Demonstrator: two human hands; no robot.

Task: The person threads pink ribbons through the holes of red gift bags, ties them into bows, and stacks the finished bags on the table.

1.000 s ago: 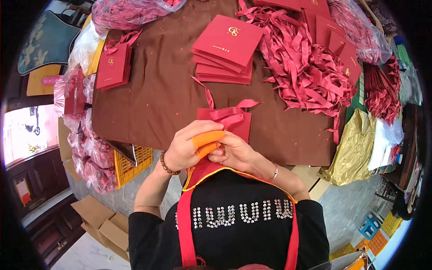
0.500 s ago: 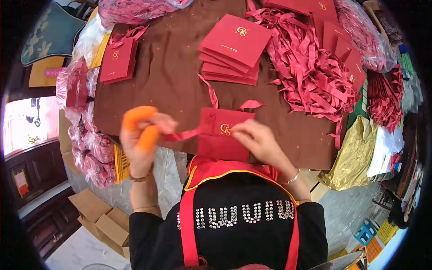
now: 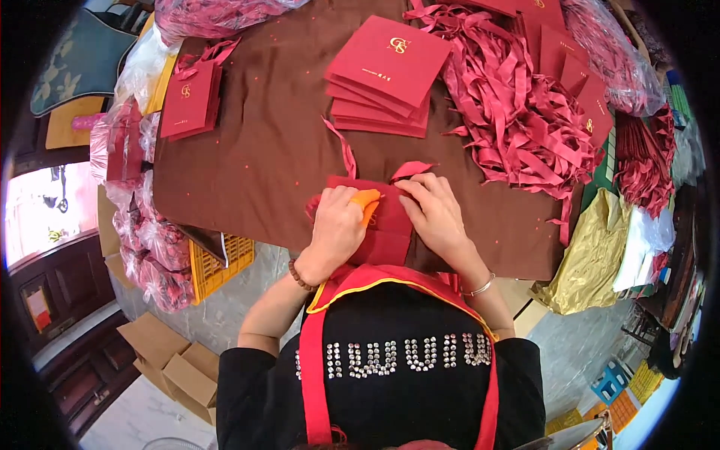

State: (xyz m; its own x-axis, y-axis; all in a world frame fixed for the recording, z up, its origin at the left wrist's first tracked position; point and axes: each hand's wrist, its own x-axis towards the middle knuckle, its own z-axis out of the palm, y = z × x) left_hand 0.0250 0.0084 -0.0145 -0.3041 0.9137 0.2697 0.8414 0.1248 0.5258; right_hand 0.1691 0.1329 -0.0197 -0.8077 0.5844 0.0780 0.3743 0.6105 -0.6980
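A small red paper bag with a gold emblem lies at the table's near edge, partly covered by my hands. My left hand, with orange finger covers, is closed over the bag's left side on a red ribbon, which shows beside the knuckles; its fingertips are partly hidden. On the bag's upper right side, my right hand pinches the edge with bent fingers. Above the bag, one ribbon handle reaches up and left, and another ribbon end lies by my right fingertips.
A stack of flat red bags stands ahead on the brown cloth. Right of it spreads a heap of loose red ribbons. Ribboned bags lie far left. A yellow crate and a cardboard box sit left of the table.
My left hand has moved right from beside the bag, where it stretched a ribbon out, onto the bag. My right hand has shifted slightly up toward the bag's top edge.
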